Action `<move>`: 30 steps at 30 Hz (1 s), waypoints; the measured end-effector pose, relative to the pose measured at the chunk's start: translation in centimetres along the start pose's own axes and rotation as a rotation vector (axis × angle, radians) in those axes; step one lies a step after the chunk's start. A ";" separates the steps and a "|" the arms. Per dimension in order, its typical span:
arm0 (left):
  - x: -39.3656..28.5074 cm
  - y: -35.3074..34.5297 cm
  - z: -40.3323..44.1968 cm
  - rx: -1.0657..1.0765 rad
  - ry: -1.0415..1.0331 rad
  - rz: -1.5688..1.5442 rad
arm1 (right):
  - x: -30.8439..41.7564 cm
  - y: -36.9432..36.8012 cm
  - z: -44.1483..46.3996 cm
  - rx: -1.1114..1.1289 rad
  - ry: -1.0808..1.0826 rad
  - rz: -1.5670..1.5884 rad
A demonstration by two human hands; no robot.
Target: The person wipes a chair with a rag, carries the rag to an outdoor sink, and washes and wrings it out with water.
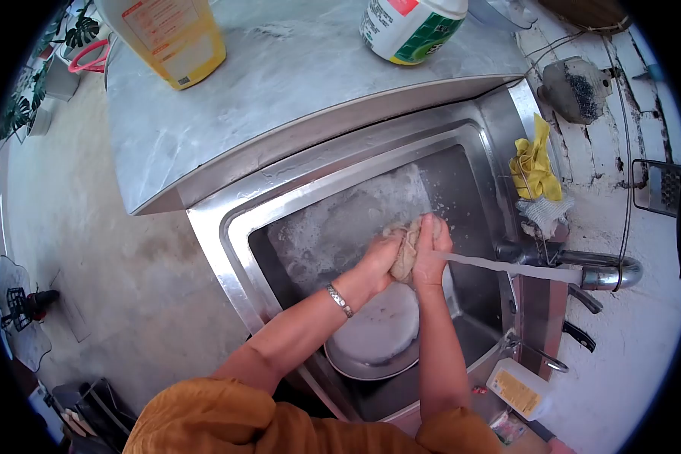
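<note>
A wet beige cloth (405, 259) is bunched between my two hands over the sink (238, 234). My left hand (377, 265), with a metal band on its wrist, grips the cloth from the left. On the other side, my right hand (432, 253) is closed around it. Running water (499, 265) from the metal faucet (611, 271) strikes my right hand. Below my forearms sits a round metal pan (374, 329) with whitish, cloudy contents. Foam and a pale rectangular surface (348, 212) show behind my hands in the basin.
On the marble counter (280, 98) stand a yellow-and-clear bottle (170, 45) and a white-and-green container (412, 29). Yellow gloves or cloth (536, 163) hang by the wall. Knives (580, 335), a grater (662, 188) and a labelled plastic bottle (518, 388) are at the right.
</note>
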State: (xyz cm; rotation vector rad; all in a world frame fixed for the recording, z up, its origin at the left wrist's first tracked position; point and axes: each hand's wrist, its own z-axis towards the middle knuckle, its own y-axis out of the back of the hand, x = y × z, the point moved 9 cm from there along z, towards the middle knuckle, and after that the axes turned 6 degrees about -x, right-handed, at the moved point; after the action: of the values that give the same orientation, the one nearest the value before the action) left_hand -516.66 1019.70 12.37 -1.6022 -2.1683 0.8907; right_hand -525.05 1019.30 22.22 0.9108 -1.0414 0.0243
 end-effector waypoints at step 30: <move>-1.2 -1.3 -0.8 0.249 0.170 -0.009 | -1.6 1.8 3.0 0.076 -0.507 0.847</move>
State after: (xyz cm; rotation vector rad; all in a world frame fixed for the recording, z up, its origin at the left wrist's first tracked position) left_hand -516.76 1018.55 13.96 -1.4881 -1.8671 0.9427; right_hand -528.93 1019.11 22.72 0.4879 -1.8533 0.5664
